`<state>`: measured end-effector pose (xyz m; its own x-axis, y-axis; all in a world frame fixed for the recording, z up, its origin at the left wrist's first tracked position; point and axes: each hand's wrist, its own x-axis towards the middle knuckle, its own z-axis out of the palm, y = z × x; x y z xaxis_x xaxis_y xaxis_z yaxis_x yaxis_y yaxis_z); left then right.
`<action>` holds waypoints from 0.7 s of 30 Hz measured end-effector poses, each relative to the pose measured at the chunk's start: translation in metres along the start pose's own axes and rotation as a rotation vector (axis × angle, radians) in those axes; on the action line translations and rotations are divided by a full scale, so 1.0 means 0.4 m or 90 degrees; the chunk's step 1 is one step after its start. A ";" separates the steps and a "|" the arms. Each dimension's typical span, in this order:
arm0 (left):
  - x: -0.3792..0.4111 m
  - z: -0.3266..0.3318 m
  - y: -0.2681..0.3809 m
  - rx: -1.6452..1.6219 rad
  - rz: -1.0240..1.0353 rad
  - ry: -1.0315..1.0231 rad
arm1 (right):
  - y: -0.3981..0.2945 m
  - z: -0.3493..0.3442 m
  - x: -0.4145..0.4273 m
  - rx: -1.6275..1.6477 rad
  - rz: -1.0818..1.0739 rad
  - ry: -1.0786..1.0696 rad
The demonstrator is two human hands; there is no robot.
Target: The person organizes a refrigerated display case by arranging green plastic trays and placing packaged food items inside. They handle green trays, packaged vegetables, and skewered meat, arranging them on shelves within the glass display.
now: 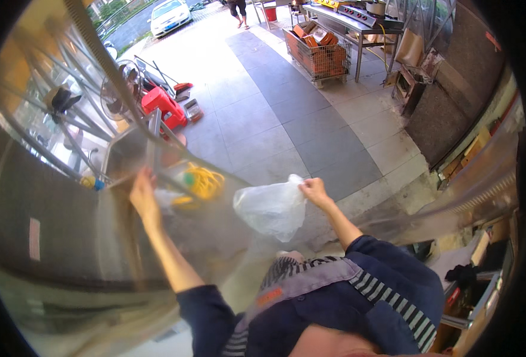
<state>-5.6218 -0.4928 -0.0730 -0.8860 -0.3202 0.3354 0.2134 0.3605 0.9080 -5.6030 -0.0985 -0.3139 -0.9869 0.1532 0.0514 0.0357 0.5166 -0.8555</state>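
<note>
My right hand point(314, 191) grips the gathered corner of a translucent white plastic bag point(269, 207), which hangs out to its left. Raised at the left, my left hand point(144, 194) is at a clear plastic strip curtain point(124, 232); its fingers are blurred, and whether they pinch the strip cannot be told. Behind the curtain, near that hand, lies a coiled yellow hose point(205, 180). A stainless steel sink point(126, 154) stands just beyond my left hand.
A red plastic stool point(162, 107), a dustpan point(193, 110) and a fan point(122, 91) stand beyond the sink. Farther off are a wire cage cart point(318, 58) with orange pieces, a steel table point(356, 26) with gas burners, a person's legs point(238, 13) and a white car point(169, 18).
</note>
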 end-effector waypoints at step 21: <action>0.034 -0.241 0.089 0.219 -0.025 0.371 | 0.270 0.642 0.945 0.885 0.658 0.022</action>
<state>-5.5865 -0.5688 -0.0119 -0.5032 -0.7240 0.4718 -0.0431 0.5663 0.8230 -6.0126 -0.2010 -0.5190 -0.6415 -0.0479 -0.7656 0.4299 -0.8491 -0.3070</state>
